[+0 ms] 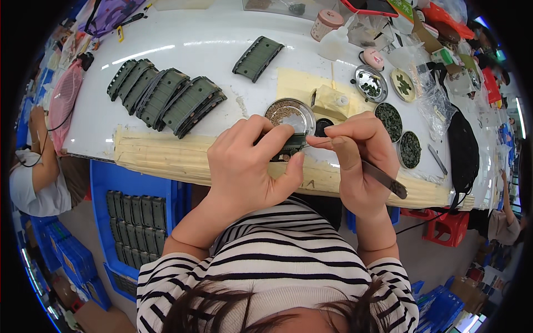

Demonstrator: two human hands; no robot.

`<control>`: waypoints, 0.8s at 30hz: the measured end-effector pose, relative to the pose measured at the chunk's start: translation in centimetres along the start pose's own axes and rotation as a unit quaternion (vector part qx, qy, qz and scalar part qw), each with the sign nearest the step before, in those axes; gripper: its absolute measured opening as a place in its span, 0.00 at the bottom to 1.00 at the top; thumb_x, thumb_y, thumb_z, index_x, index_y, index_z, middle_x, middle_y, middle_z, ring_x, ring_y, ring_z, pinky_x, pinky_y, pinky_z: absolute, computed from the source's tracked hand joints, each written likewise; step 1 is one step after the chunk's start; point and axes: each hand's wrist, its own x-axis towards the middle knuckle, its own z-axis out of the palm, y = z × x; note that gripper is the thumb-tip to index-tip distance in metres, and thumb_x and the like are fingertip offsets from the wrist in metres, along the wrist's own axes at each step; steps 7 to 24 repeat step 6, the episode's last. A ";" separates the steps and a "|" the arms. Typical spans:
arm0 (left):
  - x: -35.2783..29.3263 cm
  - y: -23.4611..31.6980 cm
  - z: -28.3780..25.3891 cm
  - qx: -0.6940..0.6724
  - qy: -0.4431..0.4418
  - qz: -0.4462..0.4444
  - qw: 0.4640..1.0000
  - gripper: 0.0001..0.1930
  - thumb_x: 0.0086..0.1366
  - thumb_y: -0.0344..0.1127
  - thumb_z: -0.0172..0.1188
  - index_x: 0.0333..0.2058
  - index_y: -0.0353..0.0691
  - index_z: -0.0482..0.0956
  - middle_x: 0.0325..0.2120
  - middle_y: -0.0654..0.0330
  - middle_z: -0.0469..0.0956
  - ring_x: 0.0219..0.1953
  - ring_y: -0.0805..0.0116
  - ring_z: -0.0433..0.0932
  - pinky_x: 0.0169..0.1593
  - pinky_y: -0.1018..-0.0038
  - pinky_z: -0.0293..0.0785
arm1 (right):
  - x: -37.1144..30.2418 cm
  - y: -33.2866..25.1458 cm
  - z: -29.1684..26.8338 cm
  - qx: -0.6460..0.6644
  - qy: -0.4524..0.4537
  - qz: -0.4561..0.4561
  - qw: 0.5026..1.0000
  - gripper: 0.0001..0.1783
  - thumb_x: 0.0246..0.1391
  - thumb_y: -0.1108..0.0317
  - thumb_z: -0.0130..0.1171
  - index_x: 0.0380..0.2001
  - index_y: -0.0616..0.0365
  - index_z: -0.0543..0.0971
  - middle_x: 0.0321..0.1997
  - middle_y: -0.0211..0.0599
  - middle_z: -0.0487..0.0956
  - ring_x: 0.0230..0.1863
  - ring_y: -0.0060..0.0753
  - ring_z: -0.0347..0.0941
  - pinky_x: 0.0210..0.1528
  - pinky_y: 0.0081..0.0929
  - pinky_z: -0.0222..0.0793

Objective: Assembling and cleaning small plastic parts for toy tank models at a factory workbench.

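My left hand (pixel 244 158) is closed around a small dark green ridged part (pixel 294 143) at the table's front edge; the fingers hide much of it. My right hand (pixel 363 161) pinches metal tweezers (pixel 384 180). Their thin tip meets the right end of the part. Just beyond the hands is a round metal dish (pixel 312 114) with tan grains in it. To its right stands a cream block-like object (pixel 333 101) on yellow paper. A row of leaning, stacked green ridged panels (pixel 161 99) lies at left, with one separate panel (pixel 258 59) farther back.
Round containers of small dark green pieces (pixel 388 121) stand at right, near a silver dish (pixel 371 82) and a metal tool (pixel 437 160). Yellow tape (pixel 161 154) covers the front edge. Below left, a blue crate (pixel 100 194) holds green parts. Other people sit at both sides.
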 end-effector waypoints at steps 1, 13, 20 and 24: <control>0.0 0.0 0.0 0.000 -0.001 -0.003 1.000 0.13 0.49 0.36 0.61 0.34 0.38 0.81 0.23 0.58 0.72 0.23 0.61 0.71 0.27 0.72 0.67 | 0.0 0.0 0.0 0.001 -0.001 0.001 1.000 0.04 0.54 0.78 0.59 0.34 0.64 0.77 0.28 0.35 0.78 0.27 0.25 0.70 0.31 0.18 0.65; -0.1 -0.1 0.0 -0.001 -0.002 -0.002 1.000 0.13 0.49 0.37 0.61 0.34 0.38 0.81 0.23 0.58 0.72 0.24 0.61 0.71 0.28 0.71 0.67 | -0.4 0.1 -0.4 0.123 -0.013 0.066 0.990 0.07 0.60 0.74 0.54 0.41 0.65 0.74 0.36 0.35 0.78 0.39 0.32 0.79 0.41 0.20 0.72; -0.1 -0.1 0.0 -0.001 -0.002 -0.002 1.000 0.13 0.49 0.37 0.61 0.34 0.38 0.81 0.23 0.58 0.72 0.24 0.61 0.71 0.28 0.71 0.67 | -0.4 0.1 -0.4 0.123 -0.013 0.066 0.990 0.07 0.60 0.74 0.54 0.41 0.65 0.74 0.36 0.35 0.78 0.39 0.32 0.79 0.41 0.20 0.72; -0.1 -0.1 0.0 -0.001 -0.002 -0.002 1.000 0.13 0.49 0.37 0.61 0.34 0.38 0.81 0.23 0.58 0.72 0.24 0.61 0.71 0.28 0.71 0.67 | -0.4 0.1 -0.4 0.123 -0.013 0.066 0.990 0.07 0.60 0.74 0.54 0.41 0.65 0.74 0.36 0.35 0.78 0.39 0.32 0.79 0.41 0.20 0.72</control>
